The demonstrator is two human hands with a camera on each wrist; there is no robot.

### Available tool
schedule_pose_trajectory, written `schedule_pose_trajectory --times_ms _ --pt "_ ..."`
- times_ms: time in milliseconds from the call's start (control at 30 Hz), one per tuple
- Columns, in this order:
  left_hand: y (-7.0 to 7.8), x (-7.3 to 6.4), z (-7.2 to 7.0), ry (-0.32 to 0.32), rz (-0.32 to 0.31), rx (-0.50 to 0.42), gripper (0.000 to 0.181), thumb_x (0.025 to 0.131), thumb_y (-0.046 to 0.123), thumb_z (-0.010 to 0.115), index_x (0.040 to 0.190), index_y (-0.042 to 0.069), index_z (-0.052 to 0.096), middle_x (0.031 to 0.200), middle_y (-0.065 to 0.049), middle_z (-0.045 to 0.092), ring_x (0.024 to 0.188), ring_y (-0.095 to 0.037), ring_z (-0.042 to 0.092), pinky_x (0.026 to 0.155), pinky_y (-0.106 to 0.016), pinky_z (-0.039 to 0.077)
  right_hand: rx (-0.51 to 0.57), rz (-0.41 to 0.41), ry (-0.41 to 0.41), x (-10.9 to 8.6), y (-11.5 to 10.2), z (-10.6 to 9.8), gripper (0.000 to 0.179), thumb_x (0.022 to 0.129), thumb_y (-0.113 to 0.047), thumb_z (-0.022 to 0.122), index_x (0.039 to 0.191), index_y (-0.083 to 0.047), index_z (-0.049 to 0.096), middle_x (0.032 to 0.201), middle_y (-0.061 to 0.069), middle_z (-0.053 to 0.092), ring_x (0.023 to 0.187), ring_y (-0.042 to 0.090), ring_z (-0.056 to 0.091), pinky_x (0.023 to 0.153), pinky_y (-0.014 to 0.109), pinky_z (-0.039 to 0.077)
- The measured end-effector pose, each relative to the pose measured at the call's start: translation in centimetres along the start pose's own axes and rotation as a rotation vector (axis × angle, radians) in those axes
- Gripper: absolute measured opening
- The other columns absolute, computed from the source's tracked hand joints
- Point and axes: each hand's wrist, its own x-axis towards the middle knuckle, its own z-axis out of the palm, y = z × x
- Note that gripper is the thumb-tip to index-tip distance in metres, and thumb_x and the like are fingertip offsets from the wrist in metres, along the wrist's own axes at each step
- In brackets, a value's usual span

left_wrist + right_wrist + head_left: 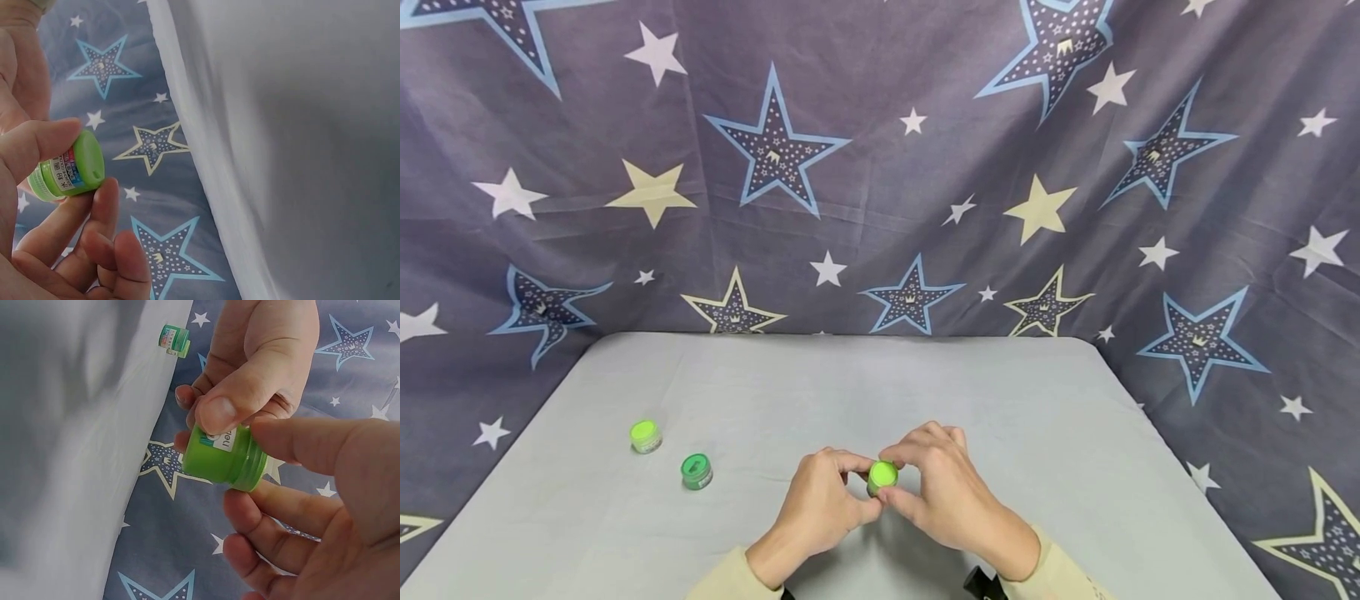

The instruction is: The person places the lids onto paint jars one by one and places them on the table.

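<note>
Both hands hold a small light-green paint jar [882, 474] over the near middle of the table. My left hand [822, 506] grips its labelled body between thumb and fingers. On the other side, my right hand [946, 492] pinches the ribbed lid [251, 465] with thumb and fingertips. The lid sits on the jar, its light-green top facing up in the head view. In the left wrist view, the jar's base and a printed label [67, 170] show beside the left thumb. The right wrist view shows the jar tilted, with the left thumb over part of its label.
Two more jars stand on the left of the table: a light-green one [645, 437] and, nearer, a dark-green one [697, 472]. A pale grey cloth covers the table [1000, 400]. Behind and beside it hangs a dark star-patterned curtain [865, 208].
</note>
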Motion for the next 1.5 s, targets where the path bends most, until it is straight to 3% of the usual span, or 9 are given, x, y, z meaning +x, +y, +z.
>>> schedule_pose_trajectory --times_ms 267,533,800,1067,1233,1500 --pt "-0.1 0.1 0.0 0.023 -0.003 0.006 0.023 0.072 0.017 0.090 0.092 0.024 0.082 0.086 0.016 0.068 0.082 -0.019 0.055 0.066 -0.028 0.046 0.048 0.070 0.015 0.1 0.0 0.2 0.026 0.075 -0.030 0.093 0.094 -0.022 0.076 0.084 -0.017 0.061 0.089 0.008 0.052 0.084 0.036 0.029" --pt "0.1 0.1 0.0 0.050 0.006 0.002 0.026 0.070 0.018 0.093 0.093 0.022 0.082 0.088 0.013 0.071 0.084 -0.021 0.058 0.067 -0.027 0.048 0.045 0.071 0.093 0.2 0.5 0.8 0.034 0.070 -0.039 0.094 0.084 -0.025 0.066 0.076 -0.022 0.051 0.078 0.003 0.044 0.078 0.032 0.028" --pt "0.1 0.1 -0.1 0.048 0.005 -0.007 0.028 0.070 0.016 0.093 0.095 0.021 0.082 0.092 0.011 0.073 0.088 -0.023 0.060 0.068 -0.027 0.049 0.067 0.101 0.115 0.1 0.7 1.4 0.046 0.070 -0.049 0.091 0.079 -0.020 0.057 0.073 -0.009 0.052 0.074 0.004 0.042 0.078 0.033 0.028" --pt "0.1 0.1 -0.1 0.066 0.022 0.016 0.028 0.069 0.015 0.094 0.094 0.021 0.082 0.091 0.013 0.073 0.085 -0.019 0.059 0.069 -0.027 0.049 0.063 0.126 0.118 0.1 0.8 1.6 0.048 0.070 -0.051 0.091 0.080 -0.019 0.057 0.073 -0.009 0.053 0.074 0.006 0.043 0.079 0.033 0.029" --pt "0.0 0.1 -0.2 0.066 0.032 0.020 0.029 0.069 0.015 0.094 0.094 0.021 0.082 0.088 0.014 0.071 0.083 -0.018 0.058 0.069 -0.027 0.049 0.094 0.109 0.102 0.2 0.9 1.3 0.045 0.070 -0.050 0.092 0.087 -0.021 0.061 0.078 -0.007 0.058 0.079 0.004 0.045 0.081 0.035 0.030" --pt "-0.1 0.1 -0.3 0.051 0.022 0.020 0.027 0.069 0.018 0.095 0.093 0.024 0.082 0.087 0.015 0.070 0.083 -0.019 0.058 0.067 -0.027 0.048 0.244 0.091 0.028 0.2 1.5 0.6 0.049 0.071 -0.030 0.095 0.114 -0.026 0.071 0.094 -0.015 0.064 0.093 0.015 0.058 0.086 0.039 0.033"
